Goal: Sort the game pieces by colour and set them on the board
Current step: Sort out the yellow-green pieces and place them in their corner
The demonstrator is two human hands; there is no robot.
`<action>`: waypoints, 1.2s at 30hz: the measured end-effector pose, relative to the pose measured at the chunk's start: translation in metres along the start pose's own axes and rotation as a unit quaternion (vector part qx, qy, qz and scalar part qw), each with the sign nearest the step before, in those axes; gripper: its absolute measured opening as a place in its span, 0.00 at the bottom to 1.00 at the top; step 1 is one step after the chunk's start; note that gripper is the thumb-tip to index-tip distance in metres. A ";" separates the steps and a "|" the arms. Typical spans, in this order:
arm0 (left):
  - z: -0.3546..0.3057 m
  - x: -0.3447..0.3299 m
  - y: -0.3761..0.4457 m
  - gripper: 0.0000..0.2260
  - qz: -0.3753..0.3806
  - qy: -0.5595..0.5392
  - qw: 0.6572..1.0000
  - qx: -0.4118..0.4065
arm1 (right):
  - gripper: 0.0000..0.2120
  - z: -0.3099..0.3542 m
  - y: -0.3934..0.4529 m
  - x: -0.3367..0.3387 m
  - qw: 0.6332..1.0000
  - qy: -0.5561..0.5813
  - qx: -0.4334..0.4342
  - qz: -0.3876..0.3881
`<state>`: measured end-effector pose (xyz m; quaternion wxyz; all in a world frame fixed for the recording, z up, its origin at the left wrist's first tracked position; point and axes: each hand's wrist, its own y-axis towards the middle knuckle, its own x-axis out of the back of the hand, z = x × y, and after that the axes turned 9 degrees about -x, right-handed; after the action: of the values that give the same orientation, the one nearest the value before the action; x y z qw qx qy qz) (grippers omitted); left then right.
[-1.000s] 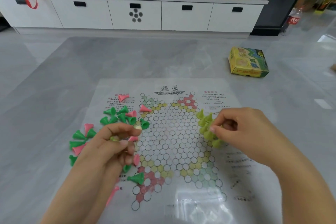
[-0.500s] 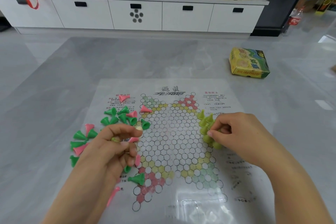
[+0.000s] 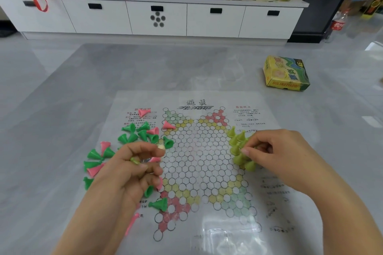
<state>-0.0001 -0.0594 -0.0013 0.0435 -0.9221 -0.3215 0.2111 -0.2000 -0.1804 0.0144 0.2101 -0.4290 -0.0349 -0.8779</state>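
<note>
Your left hand (image 3: 132, 167) hovers over the left edge of the board (image 3: 199, 163), its fingers (image 3: 152, 149) curled around several small game pieces, pink, yellow-green and pale ones showing between them. Your right hand (image 3: 275, 151) pinches a yellow-green piece (image 3: 243, 146) within the yellow-green cluster (image 3: 240, 151) standing at the board's right point. Green pieces (image 3: 141, 134) and pink pieces (image 3: 95, 170) lie scattered on the left side. A yellow box (image 3: 287, 74) sits on the tabletop (image 3: 62, 109), well apart
</note>
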 end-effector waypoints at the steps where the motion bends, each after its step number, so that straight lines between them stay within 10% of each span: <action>1: 0.000 0.000 -0.001 0.19 0.007 -0.008 1.000 -0.004 | 0.08 0.003 -0.002 0.002 1.000 0.013 0.008 -0.008; 9: 0.000 -0.002 -0.020 0.26 0.152 0.098 0.982 -0.061 | 0.05 0.046 -0.015 -0.012 0.980 0.168 0.097 0.038; 24: -0.007 0.000 -0.044 0.35 0.174 0.175 0.963 -0.112 | 0.04 0.078 -0.035 -0.029 0.952 0.147 0.172 0.206; 30: -0.019 0.008 -0.064 0.34 0.160 0.241 0.945 -0.153 | 0.04 0.090 -0.055 -0.023 0.958 0.130 0.189 0.173; 36: -0.036 0.038 -0.067 0.18 0.074 0.469 0.837 -0.272 | 0.07 0.078 -0.056 -0.001 0.973 0.204 0.105 -0.021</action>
<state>0.0032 0.0192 0.0318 -0.0796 -0.9062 -0.2381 -0.3403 -0.1636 -0.1104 0.0692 0.2380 -0.2157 -0.0929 -0.9424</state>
